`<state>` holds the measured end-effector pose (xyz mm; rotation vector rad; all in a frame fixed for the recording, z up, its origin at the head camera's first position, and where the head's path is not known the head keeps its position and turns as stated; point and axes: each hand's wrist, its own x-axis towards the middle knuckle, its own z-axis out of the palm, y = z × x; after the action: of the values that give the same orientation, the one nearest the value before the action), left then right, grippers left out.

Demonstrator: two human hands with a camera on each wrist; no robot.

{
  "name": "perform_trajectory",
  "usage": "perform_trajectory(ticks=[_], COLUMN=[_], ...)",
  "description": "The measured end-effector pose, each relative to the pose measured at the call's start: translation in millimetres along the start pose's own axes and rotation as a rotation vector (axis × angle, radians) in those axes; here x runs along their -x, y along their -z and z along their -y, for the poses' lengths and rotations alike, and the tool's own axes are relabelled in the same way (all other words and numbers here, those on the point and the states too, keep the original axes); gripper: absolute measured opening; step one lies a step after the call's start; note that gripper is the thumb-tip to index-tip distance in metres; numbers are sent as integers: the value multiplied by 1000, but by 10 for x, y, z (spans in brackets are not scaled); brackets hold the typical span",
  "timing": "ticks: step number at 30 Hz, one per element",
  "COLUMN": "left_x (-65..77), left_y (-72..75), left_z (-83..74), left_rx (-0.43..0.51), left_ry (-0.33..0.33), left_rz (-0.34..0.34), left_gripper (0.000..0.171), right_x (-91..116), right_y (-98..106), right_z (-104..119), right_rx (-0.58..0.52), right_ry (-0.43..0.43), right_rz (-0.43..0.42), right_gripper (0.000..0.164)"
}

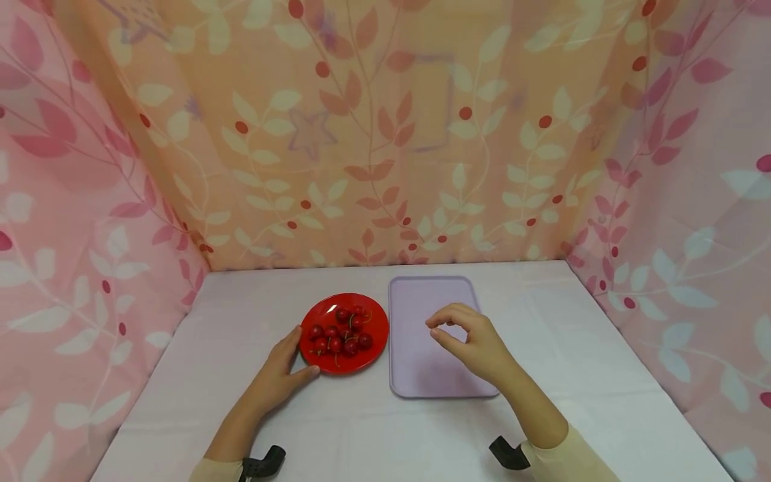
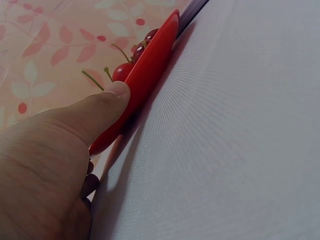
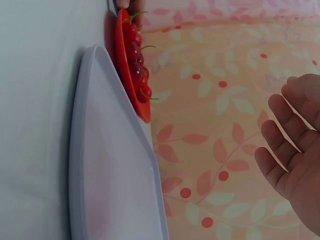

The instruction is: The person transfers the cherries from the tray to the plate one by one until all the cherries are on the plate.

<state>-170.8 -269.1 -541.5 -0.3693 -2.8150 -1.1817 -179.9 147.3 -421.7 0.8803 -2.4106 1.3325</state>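
A red plate (image 1: 377, 325) bearing several dark red cherries (image 1: 351, 347) with green stems lies left of a pale purple tray (image 1: 415, 365). My left hand (image 1: 278, 371) holds the plate at its left edge, its fingers along the side and its thumb (image 2: 107, 107) on the near rim. In the left wrist view the other fingers are mostly hidden behind the thumb and palm. Over the tray hovers my right hand (image 1: 472, 338), thumb and fingers loosely curved with a gap between the tips. Nothing is held there; the right wrist view shows its relaxed fingers (image 3: 280, 142).
A white cloth covers the table (image 1: 349, 435). Patterned curtains (image 1: 361, 167) with leaves and berries stand behind the table and on both sides. The plate's right edge lies close beside the tray's left edge. Each wrist bears a black camera mount (image 1: 508, 453).
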Motion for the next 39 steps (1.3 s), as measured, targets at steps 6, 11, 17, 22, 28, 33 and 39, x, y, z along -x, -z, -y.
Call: perform_trajectory(ticks=[6, 11, 17, 22, 28, 33, 39], left_x=[-20, -34, 0, 16, 42, 81, 77], left_y=[21, 22, -54, -42, 14, 68, 131], left_z=[12, 6, 16, 35, 54, 61, 52], left_rx=[-10, -8, -6, -20, -31, -16, -6], left_ry=[1, 19, 36, 26, 24, 32, 58], left_rz=[-11, -6, 29, 28, 21, 17, -10], left_gripper=[102, 103, 103, 104, 104, 105, 99], right_x=[35, 3, 83, 81, 58, 44, 55], right_y=[111, 222, 371, 515, 606, 700, 877], right_z=[-47, -69, -74, -66, -136, -196, -304], right_rx=[45, 51, 73, 98, 174, 252, 287], right_ry=[24, 16, 37, 58, 94, 100, 105], right_rz=[-33, -75, -114, -149, -185, -173, -223], right_gripper=[24, 23, 25, 26, 23, 25, 28])
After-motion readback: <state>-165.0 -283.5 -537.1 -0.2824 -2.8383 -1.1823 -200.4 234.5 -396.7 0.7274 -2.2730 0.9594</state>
